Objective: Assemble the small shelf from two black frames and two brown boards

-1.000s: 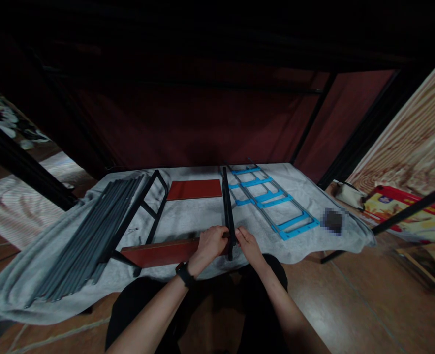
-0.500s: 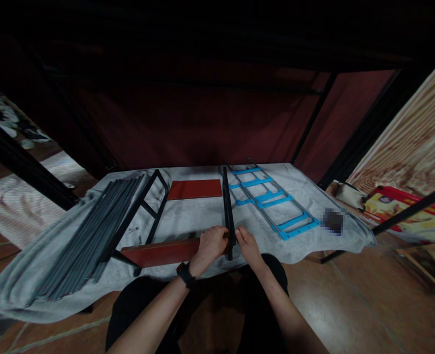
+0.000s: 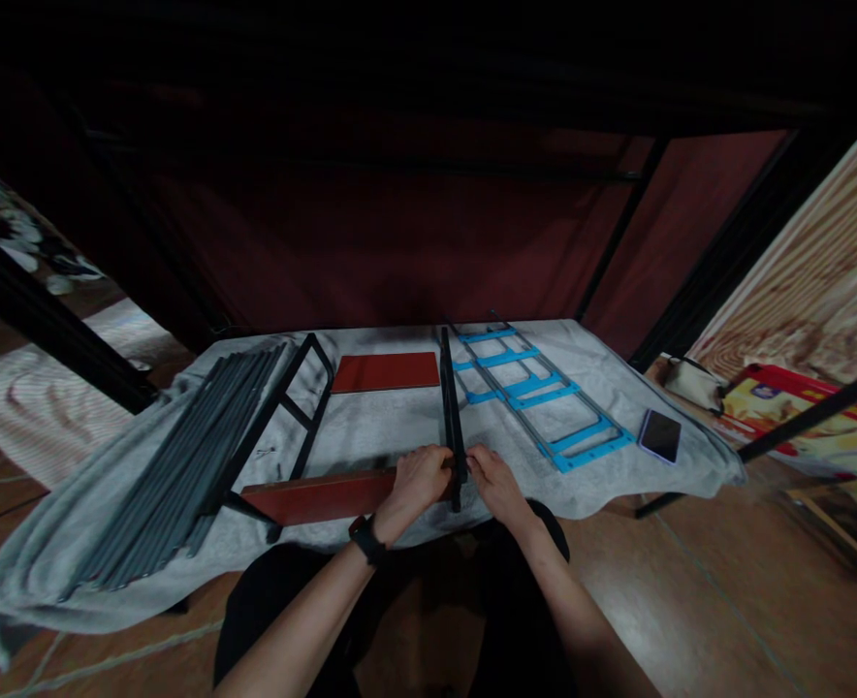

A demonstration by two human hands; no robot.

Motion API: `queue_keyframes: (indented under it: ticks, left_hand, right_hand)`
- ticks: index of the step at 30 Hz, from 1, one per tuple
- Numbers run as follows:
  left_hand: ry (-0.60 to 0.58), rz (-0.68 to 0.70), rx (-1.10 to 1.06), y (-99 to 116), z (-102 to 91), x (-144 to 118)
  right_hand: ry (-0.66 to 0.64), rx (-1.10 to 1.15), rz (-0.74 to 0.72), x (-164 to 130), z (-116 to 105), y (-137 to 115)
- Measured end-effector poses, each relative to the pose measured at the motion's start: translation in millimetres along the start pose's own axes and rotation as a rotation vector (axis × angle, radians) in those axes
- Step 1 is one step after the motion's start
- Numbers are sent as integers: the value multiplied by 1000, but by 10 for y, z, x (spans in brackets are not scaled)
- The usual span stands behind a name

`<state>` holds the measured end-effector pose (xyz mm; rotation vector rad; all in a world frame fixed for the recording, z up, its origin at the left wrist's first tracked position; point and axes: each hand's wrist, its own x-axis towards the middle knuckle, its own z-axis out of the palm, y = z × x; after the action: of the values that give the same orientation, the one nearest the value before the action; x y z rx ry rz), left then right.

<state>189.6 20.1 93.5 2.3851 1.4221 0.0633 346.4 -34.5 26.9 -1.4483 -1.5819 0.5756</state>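
Observation:
My left hand (image 3: 415, 484) grips the right end of a reddish-brown board (image 3: 312, 496) that lies across the near edge of a grey blanket (image 3: 392, 431). My right hand (image 3: 495, 482) pinches the near end of a black metal bar (image 3: 450, 407) that runs away from me. Both hands meet where the board's end touches the bar. A black watch sits on my left wrist. The board's left end rests against a black metal frame (image 3: 283, 417).
A bundle of grey rods (image 3: 174, 465) lies at the left. A second red board (image 3: 385, 371) lies further back. Blue and grey frames (image 3: 537, 397) lie at the right, with a phone (image 3: 659, 435) beside them. Tiled floor and a colourful box (image 3: 799, 407) are to the right.
Both hands stay at the joint of board and bar with only slight finger shifts. The view has shifted a little.

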Motion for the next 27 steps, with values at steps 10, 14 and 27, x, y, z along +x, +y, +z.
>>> queue_keyframes:
  ticks: [10,14,27]
  left_hand:
    - [-23,-5,-6,16,-13,0]
    - [-14,3,9,-19,10,8]
    - [-4,50,34,-35,41,20]
  right_hand:
    - [10,215,235,49,81,-1]
    - [26,100,158,2,50,-36]
    - [46,53,73,9,86,-38]
